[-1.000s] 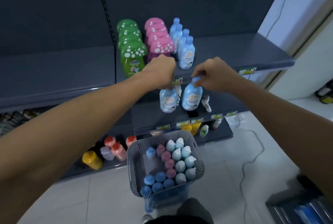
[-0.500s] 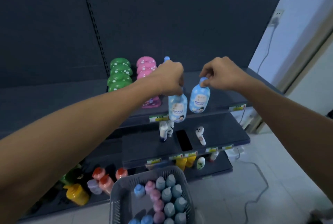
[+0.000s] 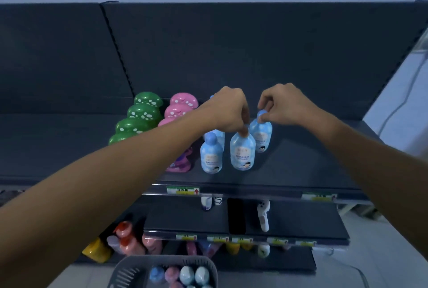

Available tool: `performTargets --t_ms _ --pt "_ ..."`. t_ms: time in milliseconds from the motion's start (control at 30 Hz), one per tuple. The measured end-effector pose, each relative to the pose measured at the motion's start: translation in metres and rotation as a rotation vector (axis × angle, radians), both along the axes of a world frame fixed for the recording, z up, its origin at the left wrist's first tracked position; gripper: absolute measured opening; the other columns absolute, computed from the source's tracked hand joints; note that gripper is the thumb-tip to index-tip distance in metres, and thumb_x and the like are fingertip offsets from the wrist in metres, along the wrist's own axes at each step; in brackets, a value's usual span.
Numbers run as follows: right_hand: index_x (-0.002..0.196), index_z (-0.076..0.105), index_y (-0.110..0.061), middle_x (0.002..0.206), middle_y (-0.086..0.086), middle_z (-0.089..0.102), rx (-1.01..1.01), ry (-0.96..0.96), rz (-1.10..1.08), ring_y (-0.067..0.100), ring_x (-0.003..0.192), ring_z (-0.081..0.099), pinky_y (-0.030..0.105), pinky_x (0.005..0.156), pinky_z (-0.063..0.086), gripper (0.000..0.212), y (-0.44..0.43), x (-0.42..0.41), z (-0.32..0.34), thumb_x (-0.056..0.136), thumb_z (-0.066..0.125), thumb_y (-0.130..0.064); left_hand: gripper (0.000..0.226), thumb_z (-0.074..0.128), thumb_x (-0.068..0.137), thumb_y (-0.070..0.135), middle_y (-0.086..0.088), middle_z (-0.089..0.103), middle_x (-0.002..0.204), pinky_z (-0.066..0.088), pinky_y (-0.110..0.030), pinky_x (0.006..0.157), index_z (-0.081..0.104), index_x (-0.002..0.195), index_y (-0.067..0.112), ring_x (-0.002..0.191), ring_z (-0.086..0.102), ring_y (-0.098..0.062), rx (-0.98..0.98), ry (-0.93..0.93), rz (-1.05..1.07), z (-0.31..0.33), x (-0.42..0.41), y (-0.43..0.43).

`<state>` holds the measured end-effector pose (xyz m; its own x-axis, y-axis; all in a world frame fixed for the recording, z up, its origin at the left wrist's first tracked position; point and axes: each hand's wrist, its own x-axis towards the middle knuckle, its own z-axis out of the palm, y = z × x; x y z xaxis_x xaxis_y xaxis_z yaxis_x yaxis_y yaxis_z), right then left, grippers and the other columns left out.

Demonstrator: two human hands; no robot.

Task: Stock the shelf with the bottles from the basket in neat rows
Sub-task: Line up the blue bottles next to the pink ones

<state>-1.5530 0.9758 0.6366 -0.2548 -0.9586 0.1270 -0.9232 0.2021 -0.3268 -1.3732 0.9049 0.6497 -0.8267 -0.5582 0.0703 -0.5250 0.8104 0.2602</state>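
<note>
Head view: a person reaches both bare arms over the dark top shelf (image 3: 301, 167); the left hand (image 3: 229, 111) curls its fingertips round the cap of a near blue bottle (image 3: 243, 152), which hangs upright directly below that pinch; the right hand (image 3: 283, 105) pinches, thumb against forefinger, the cap of a far blue bottle (image 3: 261, 136), upright just below its grip and just behind and to the right of the left hand's bottle; the two held bottles sit close together, nearly touching; whether their bases rest on the shelf board cannot be told.

Just left of the left hand's grip stands a row of blue bottles (image 3: 211, 157), its front one about level with the near blue bottle; further left of that grip, partly hidden by the left forearm, runs a row of pink mushroom-capped bottles (image 3: 183, 102), and beyond it a row of green mushroom-capped bottles (image 3: 139, 116).

Below both grips, a price label (image 3: 183, 190) sits on the shelf's front edge; lower, a middle shelf (image 3: 185, 218) carries a white object (image 3: 263, 216) under the right hand; well below the hands, at the frame's foot, the grey basket (image 3: 129, 273) holds capped bottles (image 3: 186, 275) in blue, pink and pale teal; left of it, under the left forearm, orange-red bottles (image 3: 125, 234) and a yellow bottle (image 3: 97, 249) stand on the bottom shelf.
</note>
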Motion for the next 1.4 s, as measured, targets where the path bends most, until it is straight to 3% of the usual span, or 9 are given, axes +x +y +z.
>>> performTargets --t_ms 433,733,933,1400 --pt "0.082 0.072 -0.024 0.08 -0.012 0.067 -0.072 -0.084 0.107 0.012 0.084 0.067 0.035 0.078 0.058 0.019 -0.088 -0.064 -0.026 0.068 0.086 -0.024 0.027 0.092 0.068 0.029 0.01 0.076 0.088 0.059 -0.032 0.086 0.082 0.092 0.021 0.09 0.068 -0.009 0.053 -0.026 0.191 -0.022 -0.07 -0.062" --pt "0.082 0.071 -0.024 0.08 -0.011 0.067 -0.061 -0.108 0.146 0.012 0.083 0.067 0.036 0.078 0.059 0.02 -0.127 -0.074 -0.041 0.069 0.087 -0.026 0.028 0.094 0.066 0.029 0.01 0.074 0.087 0.059 -0.028 0.08 0.081 0.09 0.022 0.088 0.068 -0.009 0.112 -0.012 0.29 -0.04 -0.079 -0.088" --pt "0.082 0.071 -0.023 0.082 -0.009 0.068 -0.046 -0.112 0.168 0.013 0.085 0.066 0.037 0.079 0.059 0.022 -0.144 -0.069 -0.048 0.069 0.089 -0.025 0.03 0.094 0.066 0.027 0.01 0.074 0.087 0.057 -0.024 0.075 0.081 0.092 0.022 0.086 0.069 -0.008 0.158 0.02 0.316 -0.041 -0.076 -0.098" --pt "0.082 0.07 -0.022 0.085 -0.008 0.068 0.032 -0.12 0.16 0.014 0.088 0.067 0.035 0.082 0.058 0.02 -0.16 -0.064 -0.045 0.073 0.087 -0.022 0.028 0.093 0.066 0.024 0.006 0.075 0.091 0.059 -0.03 0.084 0.081 0.091 0.023 0.088 0.07 -0.011 0.228 0.056 0.312 -0.044 -0.079 -0.099"
